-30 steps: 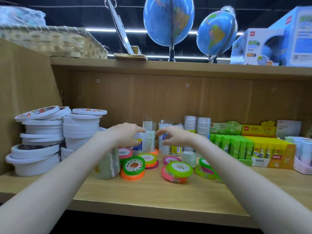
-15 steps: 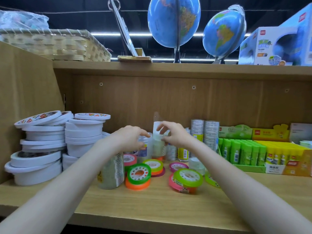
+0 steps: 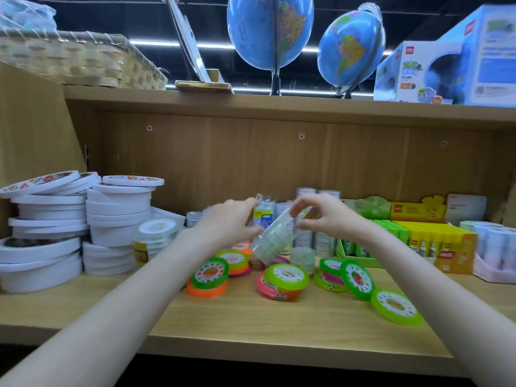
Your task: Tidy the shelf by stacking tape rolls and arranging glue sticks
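Both hands are up over the middle of the wooden shelf point(image 3: 279, 325), and together they hold a pack of clear tape rolls point(image 3: 272, 237) that is tipped over to one side, off the shelf board. The left hand point(image 3: 230, 226) has its fingers curled round the lower end of the pack. The right hand point(image 3: 325, 216) pinches the top end with its thumb and fingers. Under the pack lie bright tape rolls in green, pink and orange point(image 3: 282, 280), some in little piles and some flat on the board. One green roll point(image 3: 396, 307) lies by itself near the front, to the right. More packs of clear tape point(image 3: 315, 236) stand at the back, behind the hands. On the left are tall piles of white tape rolls point(image 3: 117, 222), a bit crooked. On the right sits a box of green and yellow glue sticks point(image 3: 418, 241), standing in rows. Two globes point(image 3: 269, 32) and a woven basket point(image 3: 83, 62) stand on the board above.
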`<state>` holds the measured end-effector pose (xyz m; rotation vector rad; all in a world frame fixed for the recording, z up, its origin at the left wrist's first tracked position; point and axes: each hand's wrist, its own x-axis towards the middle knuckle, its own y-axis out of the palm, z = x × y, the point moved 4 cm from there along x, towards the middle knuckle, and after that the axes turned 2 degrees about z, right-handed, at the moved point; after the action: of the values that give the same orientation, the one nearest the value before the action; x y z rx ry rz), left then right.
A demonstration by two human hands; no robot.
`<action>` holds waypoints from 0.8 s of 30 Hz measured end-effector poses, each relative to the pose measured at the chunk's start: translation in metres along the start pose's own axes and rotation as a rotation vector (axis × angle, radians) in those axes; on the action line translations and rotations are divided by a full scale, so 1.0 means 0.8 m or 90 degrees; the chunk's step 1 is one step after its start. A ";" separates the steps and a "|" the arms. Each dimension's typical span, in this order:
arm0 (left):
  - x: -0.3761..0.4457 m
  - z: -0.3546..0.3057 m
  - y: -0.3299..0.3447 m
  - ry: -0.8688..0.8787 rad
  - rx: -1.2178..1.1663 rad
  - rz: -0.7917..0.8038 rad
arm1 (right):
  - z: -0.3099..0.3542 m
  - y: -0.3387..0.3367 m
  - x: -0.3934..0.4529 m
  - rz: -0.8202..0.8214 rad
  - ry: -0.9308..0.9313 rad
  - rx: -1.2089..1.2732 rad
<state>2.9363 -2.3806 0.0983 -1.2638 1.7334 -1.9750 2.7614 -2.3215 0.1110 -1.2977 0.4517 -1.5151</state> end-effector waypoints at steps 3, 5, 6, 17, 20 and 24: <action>0.012 -0.013 0.035 -0.013 -0.071 0.072 | -0.022 0.007 -0.016 0.007 0.048 -0.067; 0.017 -0.019 0.053 -0.019 -0.095 0.105 | -0.035 0.019 -0.023 0.079 0.077 -0.092; 0.019 -0.022 0.059 -0.017 -0.096 0.114 | -0.039 0.024 -0.027 0.113 0.087 -0.093; 0.053 -0.045 0.069 0.067 -0.043 0.227 | -0.051 0.032 -0.041 0.120 0.105 0.010; 0.062 -0.048 0.080 0.070 -0.071 0.252 | -0.054 0.017 -0.041 0.038 0.107 0.074; 0.063 -0.032 0.071 0.046 -0.300 0.200 | -0.056 -0.016 -0.048 -0.135 0.114 0.280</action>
<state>2.8672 -2.4114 0.0723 -0.9621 2.3599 -1.5044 2.7113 -2.2978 0.0875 -0.8896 0.0807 -1.7952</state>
